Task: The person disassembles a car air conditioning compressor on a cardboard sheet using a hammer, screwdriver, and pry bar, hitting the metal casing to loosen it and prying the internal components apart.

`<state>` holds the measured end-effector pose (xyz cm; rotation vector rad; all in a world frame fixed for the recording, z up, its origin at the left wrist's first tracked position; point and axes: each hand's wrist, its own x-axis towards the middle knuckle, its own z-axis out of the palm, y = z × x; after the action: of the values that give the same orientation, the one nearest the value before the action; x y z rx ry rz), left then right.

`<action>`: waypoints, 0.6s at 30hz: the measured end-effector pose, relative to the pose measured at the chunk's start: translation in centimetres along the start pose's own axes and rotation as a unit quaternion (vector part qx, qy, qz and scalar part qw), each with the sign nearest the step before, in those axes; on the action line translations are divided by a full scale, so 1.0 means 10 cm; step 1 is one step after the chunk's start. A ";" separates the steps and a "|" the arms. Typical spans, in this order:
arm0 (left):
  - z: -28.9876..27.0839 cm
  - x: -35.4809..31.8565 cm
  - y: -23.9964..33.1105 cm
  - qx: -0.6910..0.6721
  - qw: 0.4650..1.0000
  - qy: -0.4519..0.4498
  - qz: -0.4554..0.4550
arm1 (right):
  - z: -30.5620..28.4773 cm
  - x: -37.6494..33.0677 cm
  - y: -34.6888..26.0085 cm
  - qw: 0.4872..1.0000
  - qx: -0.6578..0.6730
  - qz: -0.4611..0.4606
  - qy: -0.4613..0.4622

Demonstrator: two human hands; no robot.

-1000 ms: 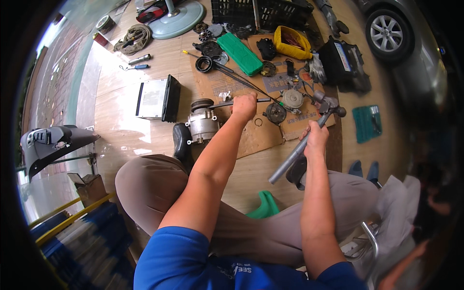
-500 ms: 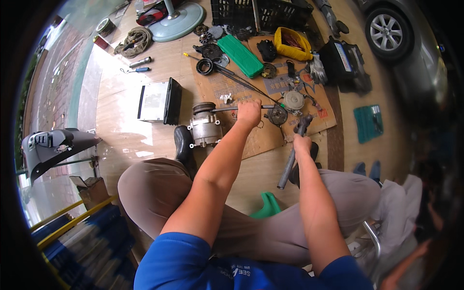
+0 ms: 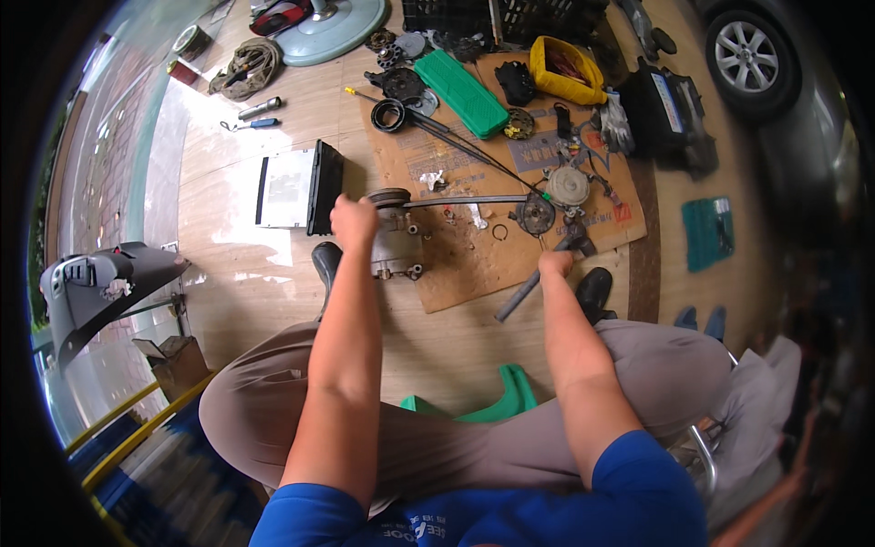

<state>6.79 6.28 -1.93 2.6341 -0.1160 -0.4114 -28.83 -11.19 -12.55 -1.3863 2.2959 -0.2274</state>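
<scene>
The cardboard sheet [image 3: 474, 264] is spread on the wooden floor and carries the work. On its left edge stands the compressor-like metal unit [image 3: 394, 246], pulley up, just in front of the black shoe [image 3: 325, 266]. The left hand [image 3: 354, 221] is closed into a fist on the unit's top, by the pulley — what the fingers grip is covered by the hand itself. The right hand [image 3: 554, 264] is wrapped shut around the upper end of a hammer [image 3: 538, 278], whose grey handle [image 3: 518, 296] slants down-left toward the knees and whose dark head is low over the cardboard.

Judged step: the unit is being steadied for a blow.
- The unit is best braced against the shoe so it cannot skid on the cardboard.
- The fist should be kept clear of the strike line.
- The hammer is held close to the head — control is good, but force is limited; short taps are suited to that.
- The loose round parts [image 3: 533, 215] and the thin rod [image 3: 465, 200] lie near the swing path and are better avoided.

Hard to make out:
- The exact strike point is hidden under the left hand.
- The hammer head merges with dark clutter, and its face cannot be seen.
- Small parts on the cardboard are too small to identify.
- The green stool [image 3: 497, 406] is mostly covered by the legs.
</scene>
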 end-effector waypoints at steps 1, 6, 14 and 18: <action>0.09 0.24 -0.29 0.012 0.997 -0.071 -0.037 | 0.03 0.04 -0.08 1.000 0.006 0.011 0.012; 0.24 0.16 -0.87 -0.270 0.868 -0.328 -0.255 | -0.77 -0.30 -1.38 0.916 0.203 -0.324 -0.121; 0.50 0.09 -0.90 -0.296 0.924 -0.184 -0.157 | -0.98 -0.96 -1.80 0.737 -0.325 -0.488 -0.335; 0.60 -0.04 -0.83 -0.246 0.955 -0.143 -0.089 | -0.90 -0.76 -1.20 0.794 -0.242 -0.429 -0.356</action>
<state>4.60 11.03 -10.72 2.0880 0.1215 -0.7730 -20.36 -11.13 1.97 -2.2076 1.0157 0.5754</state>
